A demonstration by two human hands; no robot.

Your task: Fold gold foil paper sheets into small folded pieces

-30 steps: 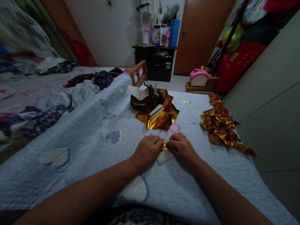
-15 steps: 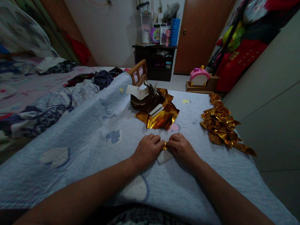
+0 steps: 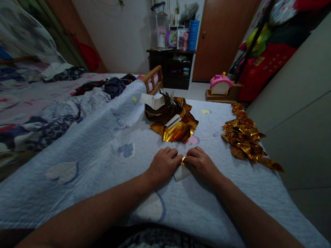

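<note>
A small sheet of gold foil paper (image 3: 182,173) lies on the quilt, its pale back facing up and a bit of shiny gold showing at the far edge. My left hand (image 3: 165,164) pinches that edge from the left. From the right, my right hand (image 3: 200,161) pinches the same edge, fingertips close to the left ones. Both hands hide the sheet's sides. Beyond them sits a pile of gold foil sheets (image 3: 178,132) beside a curled stack of brown-edged paper (image 3: 159,112). To the right is a heap of folded gold foil pieces (image 3: 243,141).
A light blue quilt (image 3: 103,172) with heart shapes covers the surface. Behind it stand a wooden rail (image 3: 155,77), a dark cabinet (image 3: 169,69) and a pink toy (image 3: 220,83). Rumpled clothes (image 3: 113,88) lie on a bed at left; a pale panel (image 3: 297,137) borders the right.
Both hands stay in nearly the same place, still pinching the foil paper's far edge. A little more gold shows between the fingertips. The whole view shifts very slightly.
</note>
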